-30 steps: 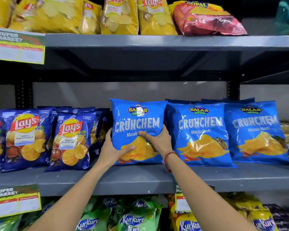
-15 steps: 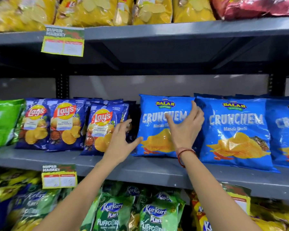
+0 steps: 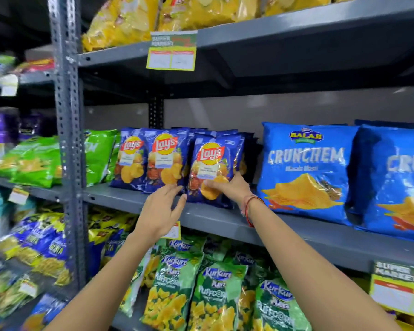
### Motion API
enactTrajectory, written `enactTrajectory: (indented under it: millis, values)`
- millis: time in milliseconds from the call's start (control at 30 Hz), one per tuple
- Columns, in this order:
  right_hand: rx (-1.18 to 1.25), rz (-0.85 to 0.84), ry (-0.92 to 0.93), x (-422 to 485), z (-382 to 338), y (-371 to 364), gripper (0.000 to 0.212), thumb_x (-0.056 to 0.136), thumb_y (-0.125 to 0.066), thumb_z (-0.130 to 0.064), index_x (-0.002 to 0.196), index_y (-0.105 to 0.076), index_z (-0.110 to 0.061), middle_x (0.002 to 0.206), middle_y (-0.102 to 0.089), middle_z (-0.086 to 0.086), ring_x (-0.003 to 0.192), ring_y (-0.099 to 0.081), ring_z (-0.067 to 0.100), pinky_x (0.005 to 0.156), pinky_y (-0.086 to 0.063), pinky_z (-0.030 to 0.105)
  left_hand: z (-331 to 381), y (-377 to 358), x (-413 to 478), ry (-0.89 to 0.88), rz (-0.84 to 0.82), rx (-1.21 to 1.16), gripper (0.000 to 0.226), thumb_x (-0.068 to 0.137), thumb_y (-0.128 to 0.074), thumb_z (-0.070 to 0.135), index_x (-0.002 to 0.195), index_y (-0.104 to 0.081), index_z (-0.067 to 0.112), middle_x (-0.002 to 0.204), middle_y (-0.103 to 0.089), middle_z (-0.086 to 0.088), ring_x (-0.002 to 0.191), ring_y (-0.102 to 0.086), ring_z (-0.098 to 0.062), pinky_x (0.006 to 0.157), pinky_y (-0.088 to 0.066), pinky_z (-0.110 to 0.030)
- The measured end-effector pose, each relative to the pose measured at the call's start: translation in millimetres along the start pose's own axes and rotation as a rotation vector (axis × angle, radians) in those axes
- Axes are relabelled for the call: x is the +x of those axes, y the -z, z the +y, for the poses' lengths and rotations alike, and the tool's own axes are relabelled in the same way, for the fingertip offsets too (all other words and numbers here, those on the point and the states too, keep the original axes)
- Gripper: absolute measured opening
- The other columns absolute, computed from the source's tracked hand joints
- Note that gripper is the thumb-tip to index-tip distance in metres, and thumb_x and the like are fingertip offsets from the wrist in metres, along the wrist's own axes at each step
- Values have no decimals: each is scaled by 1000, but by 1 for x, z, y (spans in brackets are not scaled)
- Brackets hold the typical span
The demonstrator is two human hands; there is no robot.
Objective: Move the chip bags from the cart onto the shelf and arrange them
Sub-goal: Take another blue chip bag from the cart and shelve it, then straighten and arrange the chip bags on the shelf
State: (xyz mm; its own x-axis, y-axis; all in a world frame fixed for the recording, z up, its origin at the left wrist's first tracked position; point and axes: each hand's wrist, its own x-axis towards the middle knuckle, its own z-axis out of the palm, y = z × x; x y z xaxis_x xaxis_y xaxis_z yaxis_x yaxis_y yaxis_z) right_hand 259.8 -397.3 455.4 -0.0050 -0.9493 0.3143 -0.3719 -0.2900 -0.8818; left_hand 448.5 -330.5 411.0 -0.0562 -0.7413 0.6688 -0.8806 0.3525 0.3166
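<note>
On the grey middle shelf (image 3: 225,220) stand three dark blue Lay's bags in a row. My right hand (image 3: 230,187) grips the lower right corner of the rightmost Lay's bag (image 3: 213,163), thumb across its front. My left hand (image 3: 160,211) hovers open just below and left of that bag, fingers spread, near its lower left corner. To the right stands a large blue Crunchem bag (image 3: 306,168), with a second Crunchem bag (image 3: 397,177) beside it. The cart is out of view.
A perforated grey upright post (image 3: 69,139) divides the shelving. Green bags (image 3: 34,161) fill the shelf to the left, yellow bags (image 3: 177,13) the top shelf, Kurkure Puffcorn bags (image 3: 215,295) the shelf below. Price tags hang from the shelf edges.
Both hands left the Crunchem bag and moved left to the Lay's bags. My right hand has taken hold of the rightmost Lay's bag. The view has swung left.
</note>
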Motion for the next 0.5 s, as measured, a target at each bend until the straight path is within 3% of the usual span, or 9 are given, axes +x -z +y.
enactTrajectory:
  millis: [133, 233, 300, 400, 500]
  values:
    - [-9, 47, 13, 8, 5, -11, 90, 56, -89, -39, 131, -48, -12, 133, -57, 9, 121, -54, 27, 104, -44, 38, -19, -4, -5, 16, -42, 55, 45, 96, -35, 36, 122, -55, 5, 128, -59, -13, 122, -50, -26, 103, -36, -39]
    - [-33, 119, 76, 10, 5, -17, 87, 58, -88, -37, 130, -47, -13, 132, -57, 11, 120, -53, 30, 99, -43, 37, -25, -7, -9, -32, 2, 67, 47, 93, -28, 37, 96, -64, 6, 91, -69, -8, 90, -61, -29, 78, -41, -37]
    - [-43, 137, 106, 12, 5, -21, 87, 59, -88, -34, 131, -45, -10, 133, -56, 13, 122, -51, 31, 99, -42, 39, -27, -9, -10, -61, 60, 57, 40, 93, -30, 34, 83, -61, 10, 71, -56, 2, 75, -59, -28, 68, -34, -33]
    - [-57, 150, 139, 15, 4, -26, 87, 62, -87, -31, 132, -41, -7, 134, -53, 15, 125, -46, 33, 99, -40, 40, -29, -13, -9, -72, 118, 43, 35, 94, -33, 31, 77, -58, 13, 67, -47, 6, 71, -57, -26, 67, -33, -33]
    - [-79, 174, 158, 15, 4, -30, 83, 63, -87, -29, 128, -40, -6, 131, -53, 18, 123, -45, 35, 97, -40, 41, -32, -17, -9, -57, 118, 36, 38, 94, -32, 33, 83, -62, 12, 76, -64, -2, 77, -60, -24, 74, -40, -37]
